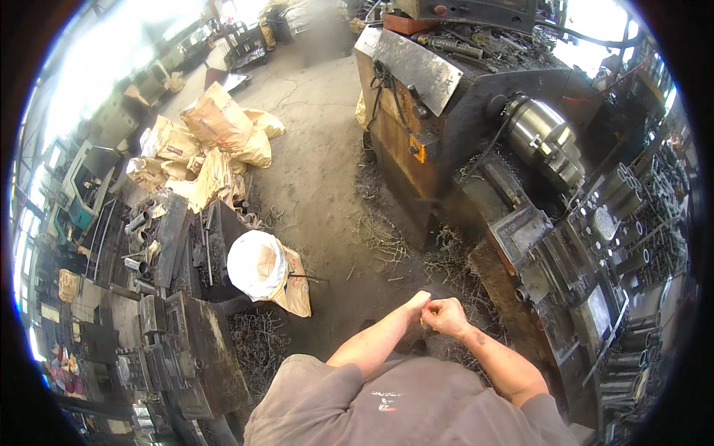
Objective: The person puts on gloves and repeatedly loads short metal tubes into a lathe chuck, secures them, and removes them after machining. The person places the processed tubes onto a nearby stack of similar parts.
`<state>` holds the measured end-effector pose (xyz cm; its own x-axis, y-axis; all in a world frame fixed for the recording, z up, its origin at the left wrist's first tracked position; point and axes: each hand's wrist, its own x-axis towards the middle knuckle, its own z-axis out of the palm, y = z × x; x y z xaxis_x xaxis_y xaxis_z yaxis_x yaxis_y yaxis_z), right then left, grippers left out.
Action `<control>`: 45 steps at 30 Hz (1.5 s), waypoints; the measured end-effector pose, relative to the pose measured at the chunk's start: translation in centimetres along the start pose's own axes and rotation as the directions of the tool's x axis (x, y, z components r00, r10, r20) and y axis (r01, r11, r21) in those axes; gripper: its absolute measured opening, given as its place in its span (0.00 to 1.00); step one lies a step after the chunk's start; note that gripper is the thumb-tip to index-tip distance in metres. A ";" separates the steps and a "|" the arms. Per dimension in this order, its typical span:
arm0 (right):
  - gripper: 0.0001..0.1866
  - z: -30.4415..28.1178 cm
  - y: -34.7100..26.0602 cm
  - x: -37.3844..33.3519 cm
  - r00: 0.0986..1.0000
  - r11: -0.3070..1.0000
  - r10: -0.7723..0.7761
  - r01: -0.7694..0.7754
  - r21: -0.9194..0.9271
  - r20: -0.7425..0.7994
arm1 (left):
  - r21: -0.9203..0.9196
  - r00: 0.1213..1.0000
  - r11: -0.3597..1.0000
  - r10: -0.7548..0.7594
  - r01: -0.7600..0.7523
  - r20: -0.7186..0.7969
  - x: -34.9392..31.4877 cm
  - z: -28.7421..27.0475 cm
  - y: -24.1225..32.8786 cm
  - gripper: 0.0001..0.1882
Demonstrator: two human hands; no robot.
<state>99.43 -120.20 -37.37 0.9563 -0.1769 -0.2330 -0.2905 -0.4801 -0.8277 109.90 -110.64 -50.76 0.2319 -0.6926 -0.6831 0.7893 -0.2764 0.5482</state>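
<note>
My left hand and my right hand meet in front of my chest, out over the floor. Both are closed, with the fingers pressed together. A small yellowish bit shows under the right fingers, too small to name. What the left fingers hold, if anything, is hidden. Nearest on the right is a lathe, its shiny metal chuck farther off and its dark carriage beside my right arm.
Left of me stand a white-lined paper sack and a second machine. Brown paper sacks lie heaped beyond. Curly metal shavings litter the floor. Metal tubes stand at the right, some near the lathe.
</note>
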 end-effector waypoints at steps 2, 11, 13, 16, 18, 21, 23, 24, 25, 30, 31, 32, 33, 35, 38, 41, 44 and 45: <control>0.12 -0.6 -0.9 -0.4 0.994 0.988 -0.104 0.105 -0.113 0.015 | -0.158 0.999 0.987 0.007 -0.013 -0.042 -1.0 0.9 0.9 0.27; 0.10 -1.5 -2.8 0.1 0.970 0.960 -0.243 0.242 -0.138 0.009 | -0.109 0.981 0.986 0.143 -0.129 0.130 -2.4 5.9 6.7 0.27; 0.10 -1.9 -3.4 0.1 0.951 0.940 -0.307 0.308 -0.147 0.028 | 0.044 0.951 0.975 0.203 -0.219 0.235 -2.1 6.2 7.5 0.26; 0.10 -2.9 -4.5 -0.1 0.922 0.908 -0.373 0.386 -0.161 0.106 | 0.281 0.883 0.878 0.265 -0.387 0.389 -2.0 6.1 8.2 0.26; 0.09 -3.7 -5.2 -0.2 0.915 0.897 -0.346 0.387 -0.214 0.206 | 0.380 0.834 0.785 0.294 -0.489 0.467 -1.9 6.0 8.4 0.25; 0.09 -4.5 -6.2 -0.2 0.928 0.919 -0.326 0.356 -0.171 0.180 | 0.460 0.760 0.636 0.337 -0.619 0.556 -1.6 5.9 8.8 0.25; 0.10 -4.7 -6.7 -0.1 0.938 0.942 -0.323 0.331 -0.053 0.128 | 0.480 0.709 0.544 0.362 -0.688 0.606 -1.3 6.0 9.0 0.25; 0.10 -4.8 -6.9 -0.1 0.942 0.946 -0.322 0.323 0.002 0.092 | 0.484 0.680 0.494 0.376 -0.722 0.629 -1.1 6.0 9.2 0.25; 0.10 -4.8 -7.0 -0.2 0.941 0.946 -0.321 0.325 -0.017 0.109 | 0.482 0.648 0.445 0.390 -0.755 0.654 -0.9 6.0 9.3 0.25; 0.10 -5.1 -7.4 -0.6 0.926 0.928 -0.354 0.365 -0.078 0.128 | 0.446 0.486 0.203 0.474 -0.871 0.734 0.6 5.1 9.7 0.24; 0.09 -5.3 -7.5 -0.6 0.915 0.914 -0.390 0.398 -0.076 0.102 | 0.435 0.449 0.153 0.495 -0.888 0.744 0.9 4.8 9.9 0.24; 0.09 -5.4 -7.5 -0.6 0.905 0.902 -0.415 0.423 -0.086 0.097 | 0.421 0.410 0.101 0.512 -0.902 0.755 1.2 4.5 10.2 0.24; 0.09 -5.5 -7.6 -0.4 0.899 0.895 -0.419 0.432 -0.106 0.125 | 0.410 0.375 0.055 0.531 -0.910 0.760 1.4 4.3 10.4 0.24; 0.08 -5.6 -7.8 -0.1 0.882 0.878 -0.467 0.471 -0.084 0.062 | 0.385 0.293 -0.052 0.557 -0.921 0.777 1.5 4.1 11.2 0.24; 0.09 -5.5 -8.2 0.4 0.869 0.863 -0.493 0.495 -0.094 0.052 | 0.361 0.194 -0.166 0.605 -0.918 0.772 0.2 4.9 12.4 0.24; 0.09 -5.4 -8.5 0.3 0.867 0.842 -0.481 0.498 -0.206 0.129 | 0.503 0.299 -0.326 0.510 -0.800 0.807 -3.1 6.8 13.6 0.19; 0.08 -6.1 -8.3 0.1 0.894 0.890 -0.448 0.449 -0.079 0.033 | 0.703 0.562 -0.020 0.585 -0.711 0.584 -7.2 8.2 16.5 0.16; 0.08 -6.6 -8.1 0.0 0.903 0.903 -0.428 0.429 0.019 -0.029 | 0.527 0.572 0.285 0.628 -0.800 0.528 -8.1 8.9 17.8 0.19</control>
<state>101.58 -121.97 -27.33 0.9871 0.0204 0.1588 0.1481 -0.4932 -0.8572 117.01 -115.82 -31.17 0.3275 -0.9215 0.2086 -0.2605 0.1241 0.9575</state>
